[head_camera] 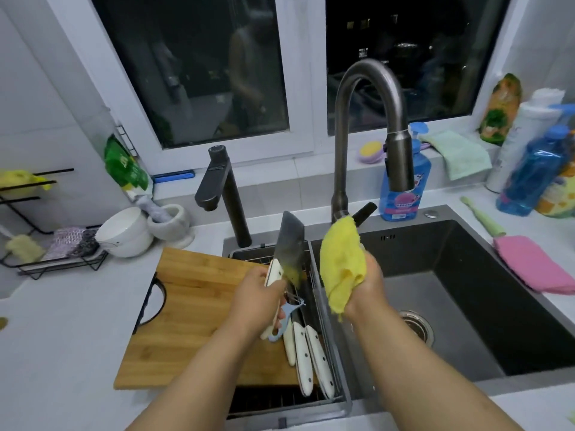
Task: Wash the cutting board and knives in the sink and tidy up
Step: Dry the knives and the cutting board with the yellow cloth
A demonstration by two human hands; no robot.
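My left hand [256,298] grips the white handle of a cleaver [289,244], whose dark blade points up and away over the drain basket [339,396]. My right hand [368,284] holds a bunched yellow cloth [340,265] just right of the blade, above the sink's left edge. A wooden cutting board [193,306] lies on the counter, partly over the basket. Three white-handled knives [306,353] and a light blue peeler [287,315] lie in the basket below my left hand. The dark sink [466,290] is to the right, its drain [415,326] open to view.
A tall grey faucet [370,126] arches over the sink, with a smaller black tap [224,194] to its left. Blue soap bottle [404,185], pink cloth [535,262], green brush [482,219] and bottles [535,169] are right. White bowls [124,231], a mortar [169,222] and a rack [62,259] stand left.
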